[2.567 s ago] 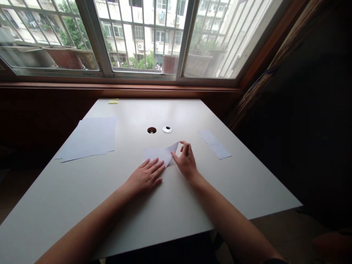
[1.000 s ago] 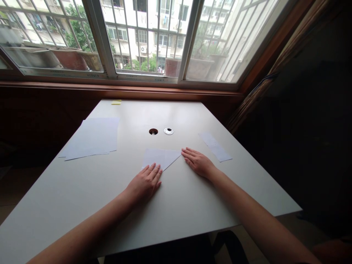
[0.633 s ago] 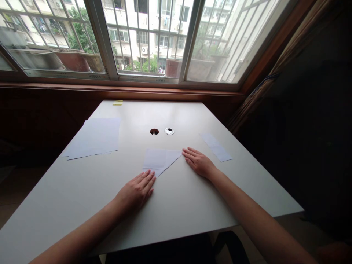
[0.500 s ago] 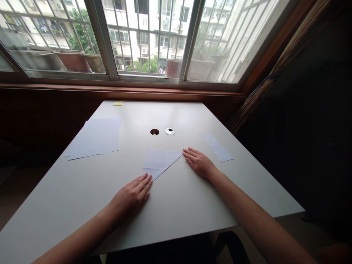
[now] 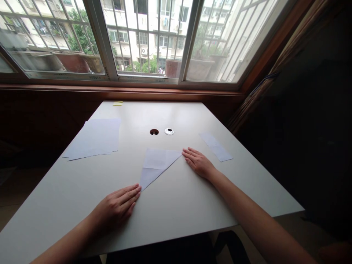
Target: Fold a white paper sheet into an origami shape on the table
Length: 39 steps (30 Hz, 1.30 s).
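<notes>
A white sheet folded into a triangle (image 5: 156,165) lies flat on the white table (image 5: 176,205), with a crease across its middle. My left hand (image 5: 117,207) lies flat on the table, fingers stretched out, its fingertips at the triangle's near corner. My right hand (image 5: 199,163) rests flat with fingers extended, its fingertips touching the triangle's right corner. Neither hand holds anything.
A stack of white sheets (image 5: 95,137) lies at the left. Two small paper strips (image 5: 216,146) lie at the right. A cable hole (image 5: 154,132) and its white cap (image 5: 169,131) sit beyond the triangle. A yellow note (image 5: 117,103) lies near the window (image 5: 148,40).
My left hand slid toward me and leftward along the fold, uncovering the triangle's near corner. My right hand went from pinching the paper to lying flat at the right corner.
</notes>
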Each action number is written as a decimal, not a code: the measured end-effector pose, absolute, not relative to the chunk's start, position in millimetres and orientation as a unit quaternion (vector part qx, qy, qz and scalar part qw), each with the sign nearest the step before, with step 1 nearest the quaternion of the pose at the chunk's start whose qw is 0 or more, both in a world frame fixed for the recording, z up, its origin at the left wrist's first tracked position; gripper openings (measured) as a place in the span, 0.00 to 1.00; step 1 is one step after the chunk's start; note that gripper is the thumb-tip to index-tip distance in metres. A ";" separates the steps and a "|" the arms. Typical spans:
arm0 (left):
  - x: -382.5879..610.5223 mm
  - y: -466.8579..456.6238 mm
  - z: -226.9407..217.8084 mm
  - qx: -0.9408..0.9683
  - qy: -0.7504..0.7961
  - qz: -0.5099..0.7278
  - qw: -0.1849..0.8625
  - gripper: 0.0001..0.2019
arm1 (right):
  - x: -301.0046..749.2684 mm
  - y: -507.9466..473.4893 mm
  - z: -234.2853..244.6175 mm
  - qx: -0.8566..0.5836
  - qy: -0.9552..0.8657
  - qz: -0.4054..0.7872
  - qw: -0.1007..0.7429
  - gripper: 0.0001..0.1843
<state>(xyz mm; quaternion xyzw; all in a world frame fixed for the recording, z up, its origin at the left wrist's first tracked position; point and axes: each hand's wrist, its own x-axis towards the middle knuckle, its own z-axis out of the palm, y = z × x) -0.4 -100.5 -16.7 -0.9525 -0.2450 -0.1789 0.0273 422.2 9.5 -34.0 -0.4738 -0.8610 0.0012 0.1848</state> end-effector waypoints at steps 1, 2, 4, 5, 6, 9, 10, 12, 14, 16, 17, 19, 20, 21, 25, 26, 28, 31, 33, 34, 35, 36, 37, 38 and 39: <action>-1.3 -99.5 -15.8 -0.953 -0.240 -0.186 0.019 0.20 | 422.7 9.2 -34.3 -0.475 -0.861 0.000 0.184 0.23; -2.0 -98.5 -14.7 -0.952 -0.235 -0.194 0.012 0.20 | 423.1 8.9 -34.7 -0.477 -0.860 -0.002 0.182 0.24; -2.5 -96.8 -12.6 -0.952 -0.229 -0.203 0.001 0.19 | 423.8 8.3 -35.9 -0.486 -0.856 -0.010 0.177 0.24; -2.5 -96.2 -11.7 -0.952 -0.227 -0.205 -0.001 0.19 | 423.9 8.1 -36.6 -0.492 -0.853 -0.014 0.175 0.24; -2.4 -95.7 -11.0 -0.952 -0.226 -0.206 -0.001 0.19 | 424.0 8.0 -37.2 -0.499 -0.849 -0.019 0.172 0.24; -1.0 -95.3 -10.2 -0.951 -0.227 -0.211 0.001 0.18 | 423.1 7.2 -37.6 -0.514 -0.840 -0.028 0.174 0.24; -0.2 -95.5 -10.3 -0.949 -0.229 -0.217 -0.002 0.18 | 422.4 6.6 -36.7 -0.516 -0.837 -0.030 0.180 0.25; 2.3 -96.4 -10.8 -0.941 -0.238 -0.240 -0.012 0.17 | 420.0 3.8 -32.9 -0.515 -0.833 -0.034 0.199 0.25; 6.4 -97.2 -10.8 -0.930 -0.253 -0.265 -0.025 0.15 | 415.3 -1.4 -27.0 -0.504 -0.834 -0.036 0.223 0.27; 12.8 -96.9 -9.0 -0.922 -0.270 -0.275 -0.033 0.14 | 407.1 -9.4 -20.3 -0.476 -0.845 -0.030 0.241 0.28; 17.0 -95.9 -7.3 -0.920 -0.279 -0.272 -0.033 0.15 | 401.5 -14.1 -17.2 -0.451 -0.858 -0.023 0.244 0.28; 27.4 -91.6 -2.5 -0.921 -0.292 -0.257 -0.020 0.18 | 388.1 -24.3 -12.4 -0.406 -0.882 -0.006 0.240 0.29; 33.5 -88.3 -0.1 -0.925 -0.292 -0.243 -0.010 0.20 | 380.7 -29.3 -10.7 -0.382 -0.893 0.000 0.237 0.29; 40.0 -84.2 1.9 -0.929 -0.293 -0.225 0.000 0.22 | 373.4 -33.8 -9.5 -0.359 -0.906 0.009 0.224 0.29; 64.6 -63.6 -1.4 -0.943 -0.291 -0.155 0.034 0.26 | 352.4 -44.8 -8.6 -0.307 -0.934 0.035 0.182 0.28; 69.3 -58.7 -5.5 -0.943 -0.297 -0.146 0.040 0.27 | 350.5 -45.2 -9.2 -0.306 -0.935 0.040 0.173 0.27; 75.4 -50.6 -15.7 -0.940 -0.309 -0.134 0.049 0.30 | 351.4 -43.2 -11.2 -0.316 -0.934 0.047 0.157 0.27; 77.6 -44.5 -28.3 -0.940 -0.317 -0.116 0.058 0.31 | 362.0 -34.0 -15.4 -0.352 -0.924 0.051 0.141 0.26; 76.2 -43.8 -31.6 -0.938 -0.323 -0.108 0.058 0.31 | 373.0 -25.0 -18.4 -0.379 -0.913 0.051 0.141 0.26; 75.2 -44.1 -31.9 -0.938 -0.325 -0.105 0.056 0.31 | 379.0 -20.0 -19.8 -0.392 -0.908 0.053 0.140 0.26; 74.1 -44.6 -31.7 -0.938 -0.328 -0.103 0.053 0.31 | 385.2 -14.9 -21.0 -0.406 -0.902 0.054 0.140 0.26; 72.9 -45.1 -31.3 -0.937 -0.331 -0.100 0.048 0.31 | 391.3 -9.9 -22.1 -0.420 -0.895 0.056 0.141 0.25; 71.7 -45.7 -30.7 -0.936 -0.334 -0.098 0.042 0.31 | 397.2 -5.0 -23.0 -0.439 -0.885 0.057 0.141 0.25; 70.4 -46.1 -30.2 -0.936 -0.337 -0.096 0.033 0.31 | 402.7 -0.5 -23.7 -0.458 -0.876 0.060 0.140 0.25; 69.1 -46.3 -29.8 -0.935 -0.340 -0.094 0.023 0.31 | 407.6 3.6 -24.3 -0.473 -0.867 0.063 0.143 0.25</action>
